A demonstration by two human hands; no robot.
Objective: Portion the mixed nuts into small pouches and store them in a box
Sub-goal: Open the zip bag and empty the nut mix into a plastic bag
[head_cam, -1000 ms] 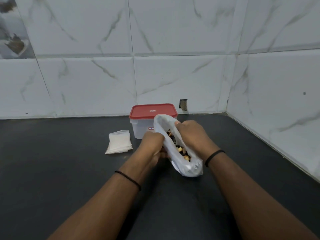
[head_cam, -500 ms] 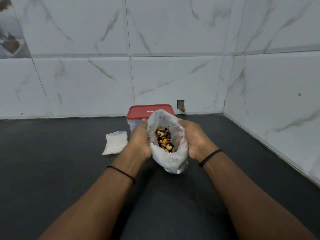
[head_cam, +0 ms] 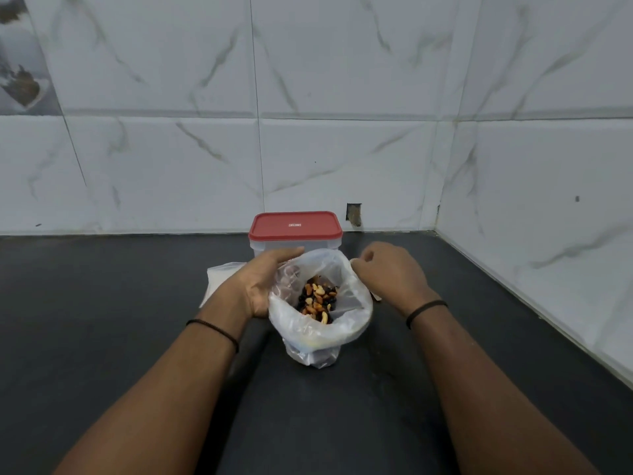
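Observation:
A clear plastic bag (head_cam: 318,332) stands on the dark counter (head_cam: 102,337) with its mouth spread wide and its rim rolled outward. Mixed nuts (head_cam: 318,299) show inside it. My left hand (head_cam: 262,286) grips the bag's left rim, its fingers visible through the plastic. My right hand (head_cam: 390,274) is at the right rim with curled fingers pinching the plastic edge. A clear box with a red lid (head_cam: 294,226) stands shut just behind the bag. A stack of small empty pouches (head_cam: 219,274) lies to the left, partly hidden by my left hand.
White marble-tiled walls close off the counter at the back (head_cam: 171,166) and along the right side (head_cam: 548,252). A small hole in the back wall (head_cam: 354,214) sits right of the box.
The bag's mouth has been pulled wider and its rim rolled down. My hands have moved apart, the right one shifting out to the right edge of the rim.

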